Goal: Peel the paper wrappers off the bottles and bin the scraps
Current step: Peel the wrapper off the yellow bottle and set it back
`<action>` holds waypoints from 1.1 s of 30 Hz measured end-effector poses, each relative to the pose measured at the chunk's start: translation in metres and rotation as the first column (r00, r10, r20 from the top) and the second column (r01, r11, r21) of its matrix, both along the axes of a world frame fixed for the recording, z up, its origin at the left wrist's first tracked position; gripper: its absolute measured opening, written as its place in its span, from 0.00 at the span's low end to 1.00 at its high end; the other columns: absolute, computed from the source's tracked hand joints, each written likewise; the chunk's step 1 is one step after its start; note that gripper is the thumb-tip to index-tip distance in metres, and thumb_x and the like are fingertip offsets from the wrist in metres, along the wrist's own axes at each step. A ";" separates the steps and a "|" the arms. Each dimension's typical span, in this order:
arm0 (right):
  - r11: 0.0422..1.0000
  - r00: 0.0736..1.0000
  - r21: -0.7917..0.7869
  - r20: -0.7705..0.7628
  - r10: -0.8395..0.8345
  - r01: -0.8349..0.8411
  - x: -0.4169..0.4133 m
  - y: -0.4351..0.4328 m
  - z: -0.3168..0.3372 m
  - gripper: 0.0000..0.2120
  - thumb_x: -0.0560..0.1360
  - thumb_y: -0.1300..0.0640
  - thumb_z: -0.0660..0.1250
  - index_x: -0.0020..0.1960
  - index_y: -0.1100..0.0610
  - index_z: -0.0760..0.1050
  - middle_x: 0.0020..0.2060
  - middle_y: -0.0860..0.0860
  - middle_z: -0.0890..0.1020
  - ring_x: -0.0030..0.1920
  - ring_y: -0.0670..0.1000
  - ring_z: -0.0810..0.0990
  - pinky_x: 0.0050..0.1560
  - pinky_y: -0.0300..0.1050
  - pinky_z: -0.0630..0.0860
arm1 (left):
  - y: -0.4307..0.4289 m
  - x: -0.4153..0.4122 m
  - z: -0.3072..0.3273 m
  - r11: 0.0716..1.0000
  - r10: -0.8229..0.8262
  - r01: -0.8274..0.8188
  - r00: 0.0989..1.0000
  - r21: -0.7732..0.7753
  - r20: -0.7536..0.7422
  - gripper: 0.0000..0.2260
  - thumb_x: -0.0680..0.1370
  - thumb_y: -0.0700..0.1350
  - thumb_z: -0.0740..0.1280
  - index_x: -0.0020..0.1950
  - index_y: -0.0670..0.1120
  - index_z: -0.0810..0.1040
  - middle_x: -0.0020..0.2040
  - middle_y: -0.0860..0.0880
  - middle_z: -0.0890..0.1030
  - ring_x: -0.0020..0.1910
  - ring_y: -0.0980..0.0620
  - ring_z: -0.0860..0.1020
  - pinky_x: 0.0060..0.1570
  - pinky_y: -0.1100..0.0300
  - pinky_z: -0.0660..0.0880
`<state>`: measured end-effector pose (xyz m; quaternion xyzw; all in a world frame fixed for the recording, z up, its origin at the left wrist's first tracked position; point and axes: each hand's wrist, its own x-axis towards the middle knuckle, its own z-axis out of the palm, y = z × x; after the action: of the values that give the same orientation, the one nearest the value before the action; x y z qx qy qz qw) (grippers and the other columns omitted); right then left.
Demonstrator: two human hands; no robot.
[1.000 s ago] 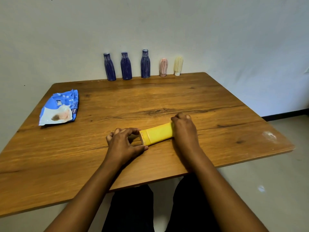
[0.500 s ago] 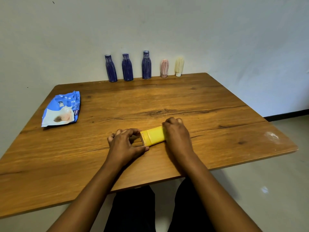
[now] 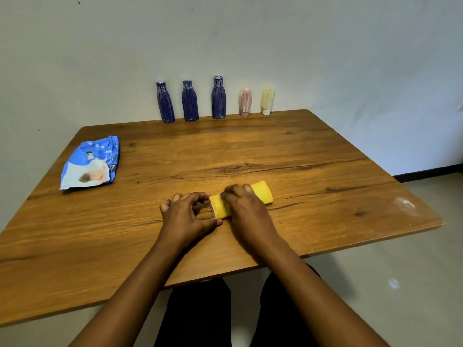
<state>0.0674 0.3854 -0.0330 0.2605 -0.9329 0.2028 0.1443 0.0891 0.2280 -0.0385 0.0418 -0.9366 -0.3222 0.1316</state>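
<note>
A bottle in a yellow paper wrapper (image 3: pixel 263 194) lies on its side near the middle of the wooden table (image 3: pixel 275 151). My left hand (image 3: pixel 185 219) curls its thumb and fingers round the bottle's left end, which looks clear. My right hand (image 3: pixel 246 211) lies over the wrapper's left part with its fingers curled on the paper near its edge. Against the wall stand three bottles in blue wrappers (image 3: pixel 165 102) (image 3: pixel 190 101) (image 3: pixel 218 97), a small pink-wrapped one (image 3: pixel 245 102) and a small cream-wrapped one (image 3: pixel 267 100).
A blue and white plastic packet (image 3: pixel 90 162) lies flat near the table's left edge. A pale smudge (image 3: pixel 404 204) marks the table's right corner. Grey floor shows to the right of the table. No bin is in view.
My right hand has slid left along the yellow wrapper, from its right end to near its left edge, so the right end now shows. My left hand has kept its hold.
</note>
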 end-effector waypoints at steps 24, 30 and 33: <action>0.957 0.956 -0.023 -0.036 -0.291 0.290 -0.028 0.043 -0.012 0.16 0.74 0.68 0.61 0.59 0.58 0.76 0.54 0.53 0.77 0.53 0.53 0.72 0.45 0.46 0.74 | -0.002 -0.004 -0.005 1.000 0.018 -0.019 0.999 0.017 0.044 0.26 0.64 0.58 0.77 0.61 0.57 0.76 0.50 0.61 0.78 0.56 0.60 0.66 0.51 0.58 0.53; 0.998 0.998 0.006 -0.008 0.057 -0.057 0.014 0.003 -0.017 0.18 0.77 0.59 0.61 0.67 0.59 0.70 0.64 0.54 0.73 0.62 0.53 0.68 0.54 0.47 0.74 | -0.001 -0.003 -0.005 1.000 0.015 -0.016 0.999 0.023 0.029 0.26 0.65 0.58 0.76 0.61 0.56 0.77 0.50 0.60 0.78 0.56 0.58 0.68 0.50 0.58 0.54; 1.000 0.999 0.029 -0.046 -0.012 0.013 0.006 0.020 -0.021 0.17 0.77 0.59 0.61 0.66 0.58 0.72 0.63 0.53 0.75 0.61 0.52 0.70 0.51 0.45 0.74 | -0.002 -0.003 -0.004 1.000 0.009 -0.010 0.999 0.022 0.032 0.26 0.65 0.57 0.77 0.62 0.57 0.77 0.50 0.60 0.78 0.55 0.59 0.67 0.50 0.58 0.54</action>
<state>0.0736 0.4056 -0.0540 0.2613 -0.9338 0.1824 0.1629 0.0857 0.2262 -0.0428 0.0528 -0.9347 -0.3312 0.1177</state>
